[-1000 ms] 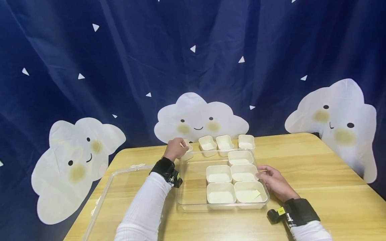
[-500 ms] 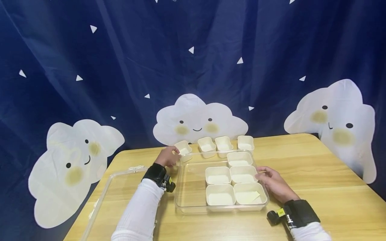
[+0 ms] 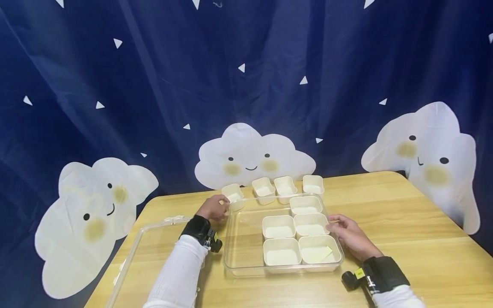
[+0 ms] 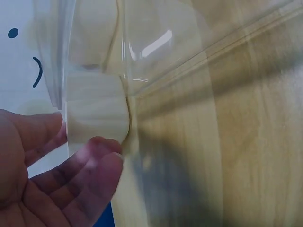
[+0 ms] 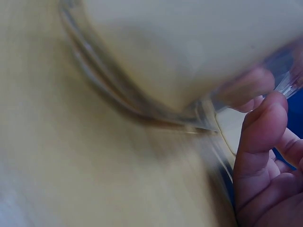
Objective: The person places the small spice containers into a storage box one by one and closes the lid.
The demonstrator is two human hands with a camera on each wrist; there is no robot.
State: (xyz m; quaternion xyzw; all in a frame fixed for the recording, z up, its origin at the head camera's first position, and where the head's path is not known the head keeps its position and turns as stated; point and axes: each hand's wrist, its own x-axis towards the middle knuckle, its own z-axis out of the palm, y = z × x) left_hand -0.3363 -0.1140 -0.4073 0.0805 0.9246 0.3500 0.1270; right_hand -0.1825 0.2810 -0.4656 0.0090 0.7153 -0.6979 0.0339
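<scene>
A clear plastic box (image 3: 252, 270) stands on the table, with several cream cups (image 3: 282, 251) in its middle and right side. My left hand (image 3: 212, 208) is at the box's far left corner, thumb and fingers apart. In the left wrist view its thumb reaches the clear wall, and the fingers overlap a cream cup (image 4: 97, 106) behind it. That loose cup (image 3: 232, 193) stands just beyond the hand. At the box's right wall, my right hand (image 3: 352, 237) touches the rim with extended thumb and fingers. The right wrist view shows the thumb (image 5: 262, 125) against the clear plastic.
Three more cream cups (image 3: 285, 186) stand along the back of the table (image 3: 404, 239). A clear lid (image 3: 131, 261) with clips lies at the left. A yellow slip (image 3: 325, 253) lies in the front right cup. A blue cloud-print curtain (image 3: 246, 94) hangs behind.
My left hand has let go of the leftmost back cup and moved left and toward me, to the box corner. My right hand has stayed at the box's right side.
</scene>
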